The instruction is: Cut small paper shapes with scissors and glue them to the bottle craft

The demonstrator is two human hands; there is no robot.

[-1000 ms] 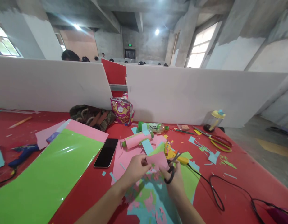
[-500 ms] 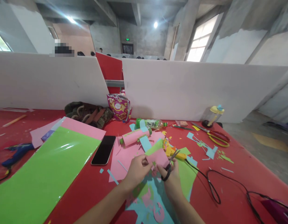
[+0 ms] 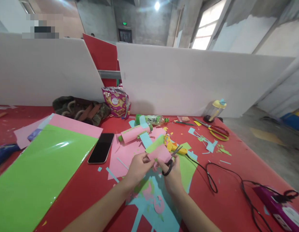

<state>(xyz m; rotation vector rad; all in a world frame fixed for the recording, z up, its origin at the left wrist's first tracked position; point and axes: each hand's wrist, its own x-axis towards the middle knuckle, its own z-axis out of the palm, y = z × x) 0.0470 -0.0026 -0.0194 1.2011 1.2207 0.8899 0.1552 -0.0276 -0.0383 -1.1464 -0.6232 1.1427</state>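
1. Far left, cut by the view's edge: a dark-blue handheld tool point(image 3: 5, 154) on the red tabletop point(image 3: 74, 190).
2. Next, a large, glossy, bright-green sheet point(image 3: 50, 161), pink showing along its far edge.
3. Just beside it, a black-screened smartphone point(image 3: 101, 148), lying flat.
4. Beyond the phone, a pink paper-wrapped roll with green ends point(image 3: 134, 133).
5. Near the centre, the left hand point(image 3: 138, 169), thumb and fingers pinching the left side of a small pink paper piece point(image 3: 161, 152), which is held up above blue and green scraps.
6. The right hand point(image 3: 174, 178), fingers curled around small black-handled scissors point(image 3: 168, 169), blades pointing up and right; its fingertips meet the paper's lower edge.
7. Just beyond, a yellow glue gun point(image 3: 180, 149) with a black cord.
8. Far right, a purple power strip point(image 3: 280, 206).
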